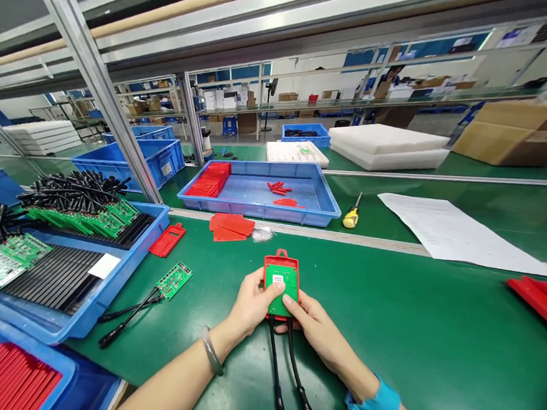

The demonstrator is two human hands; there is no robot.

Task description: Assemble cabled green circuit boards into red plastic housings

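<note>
Between my two hands is a red plastic housing (282, 254) with a green circuit board (288, 272) lying inside it. My left hand (254, 300) grips the left side, its thumb pressed on the board beside a white label. My right hand (314, 323) grips the lower right side, thumb also on the board and fingers partly hidden beneath. Two black cables (276, 374) run from the housing's lower end toward me. To the left, another circuit board (174, 280) with black cables lies on the green table, near an empty red housing part (167, 240).
A blue tray (258, 211) with red pieces stands ahead, with red sheets (231, 227) before it. A yellow screwdriver (351, 218) and white paper (454, 230) lie right of it. At left, a blue bin (78, 322) holds cabled boards. Red parts (541, 302) lie far right.
</note>
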